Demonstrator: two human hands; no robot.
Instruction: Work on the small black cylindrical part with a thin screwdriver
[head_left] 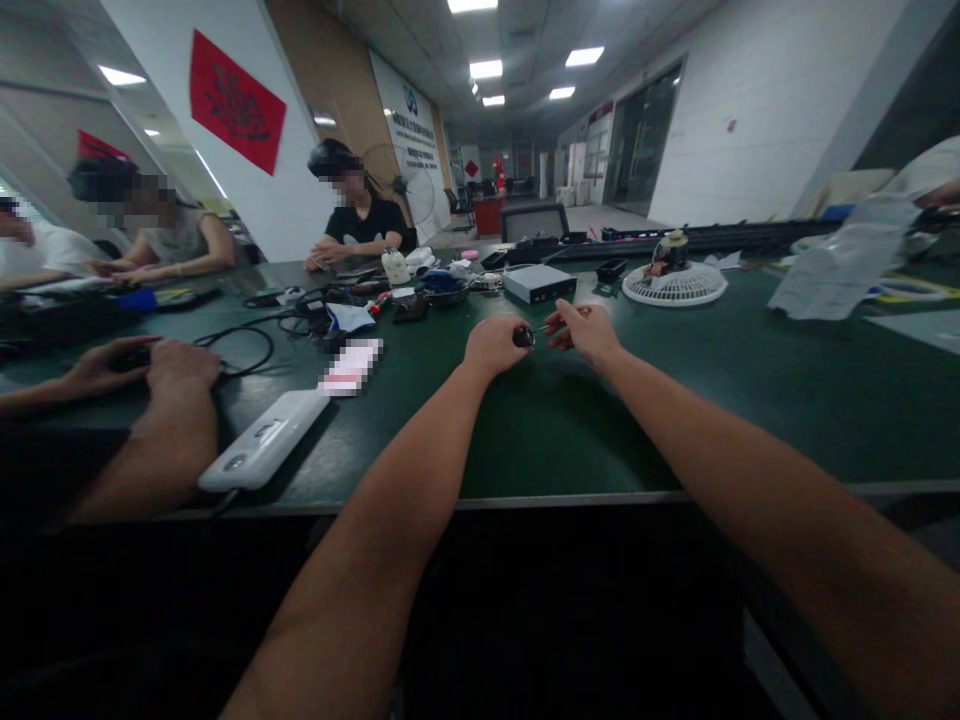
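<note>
Above the green table (517,440), my left hand (491,345) is closed around a small black cylindrical part (523,337), its round end facing right. Just to the right, the fingers of my right hand (589,330) pinch a thin-shafted tool (541,329) that looks like a screwdriver. Its shaft points left at the black part; whether the tip touches it I cannot tell. Most of the tool is hidden by my fingers. Farther back lie a grey metal box (538,284) and a white round fan grille (675,287) with a motor on it.
At left, a co-worker's hands (161,365) rest near a black cable (259,345). A white power-bank-like device (266,440) and a lit phone (351,367) lie between us. Cables and small parts clutter the back. Clear plastic wrap (840,260) is at right; several people sit around.
</note>
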